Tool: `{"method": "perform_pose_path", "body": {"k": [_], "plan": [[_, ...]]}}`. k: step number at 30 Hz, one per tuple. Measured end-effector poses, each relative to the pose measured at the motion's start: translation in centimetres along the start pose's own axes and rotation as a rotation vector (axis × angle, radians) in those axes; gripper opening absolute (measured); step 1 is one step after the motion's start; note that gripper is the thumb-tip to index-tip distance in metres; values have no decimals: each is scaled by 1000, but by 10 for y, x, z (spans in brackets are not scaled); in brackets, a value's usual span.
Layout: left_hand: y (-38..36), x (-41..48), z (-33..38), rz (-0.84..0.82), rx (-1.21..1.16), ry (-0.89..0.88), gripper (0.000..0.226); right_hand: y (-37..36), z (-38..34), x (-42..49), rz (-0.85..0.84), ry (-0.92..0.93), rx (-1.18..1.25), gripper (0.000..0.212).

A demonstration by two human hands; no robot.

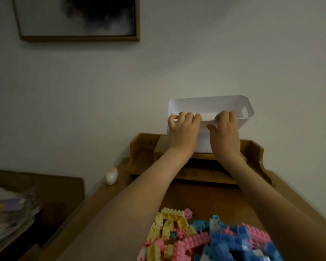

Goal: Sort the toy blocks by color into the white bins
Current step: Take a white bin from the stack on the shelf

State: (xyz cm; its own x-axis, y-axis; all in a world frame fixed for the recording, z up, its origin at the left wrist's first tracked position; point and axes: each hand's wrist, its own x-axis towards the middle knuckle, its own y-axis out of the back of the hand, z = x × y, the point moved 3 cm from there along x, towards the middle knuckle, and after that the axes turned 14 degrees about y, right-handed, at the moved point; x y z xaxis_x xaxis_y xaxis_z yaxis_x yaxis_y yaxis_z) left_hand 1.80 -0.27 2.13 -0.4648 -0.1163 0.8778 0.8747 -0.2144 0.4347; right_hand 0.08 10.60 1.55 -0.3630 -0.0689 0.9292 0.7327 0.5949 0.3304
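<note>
Left hand point(183, 127): curled over the near rim of the white bin point(211, 106), gripping it.
Right hand point(225, 129): gripping the same rim just beside, thumb against the outer wall.
White bin: up on the wooden shelf point(143, 146) at the back of the counter point(196, 196), close to the wall.
Toy blocks point(205, 240): heaped unsorted on the counter's near side, pink, yellow and blue mixed, well apart from the bin.
Risk, bin: likely to tip forward or slip off the shelf if dragged by the near rim alone; thin wall probably flexes under the grip.
Risk, blocks: liable to scatter if the bin lands on the heap or a forearm sweeps through it.
Risk, egg-shaped ornament point(111, 176): near the counter's left edge, could be knocked by an elbow.
Hidden: bin floor and fingertips inside the rim.
Unclear: whether more bins sit nested underneath; dim light.
Cut off: near part of the block heap; no other bins in view.
</note>
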Motion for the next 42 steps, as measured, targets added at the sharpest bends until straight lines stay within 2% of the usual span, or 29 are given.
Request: {"method": "perform_pose_path", "body": {"k": [6,9,11,14,17,21,24,26,28,31,34,37,39,42], "plan": [[39,-22,7,-31,-57,-19,28,42,-23,-13,-43,11,-25,17],[56,-47,7,-231,-105,-11,38,60,-30,-37,-139,-12,-36,19],[63,-66,2,-303,-111,10,52,65,-28,-55,-230,-57,-36,20],[64,-100,-11,-467,16,57,80,71,-20,-86,-357,-149,-41,12],[62,-127,-27,-705,99,175,89,73,-13,-109,-459,-169,-68,4],[52,-149,-38,-931,83,240,81,75,-7,-129,-524,-192,-87,8],[46,-157,-35,-1027,5,283,82,73,-3,-137,-563,-201,-100,12],[41,-158,-29,-1045,-77,318,82,71,2,-141,-588,-212,-100,14],[35,-156,-24,-1067,-93,298,73,70,8,-143,-602,-228,-94,15],[21,-155,-18,-1114,-52,243,59,62,17,-143,-660,-244,-105,13],[8,-150,-17,-1109,44,230,62,55,28,-144,-743,-296,-134,16],[2,-145,-17,-1086,120,207,42,45,33,-145,-835,-271,-178,19],[-3,-145,-20,-1112,81,227,25,41,34,-146,-889,-241,-177,20],[-8,-148,-25,-1112,21,261,15,40,36,-149,-962,-151,-209,23]]}}
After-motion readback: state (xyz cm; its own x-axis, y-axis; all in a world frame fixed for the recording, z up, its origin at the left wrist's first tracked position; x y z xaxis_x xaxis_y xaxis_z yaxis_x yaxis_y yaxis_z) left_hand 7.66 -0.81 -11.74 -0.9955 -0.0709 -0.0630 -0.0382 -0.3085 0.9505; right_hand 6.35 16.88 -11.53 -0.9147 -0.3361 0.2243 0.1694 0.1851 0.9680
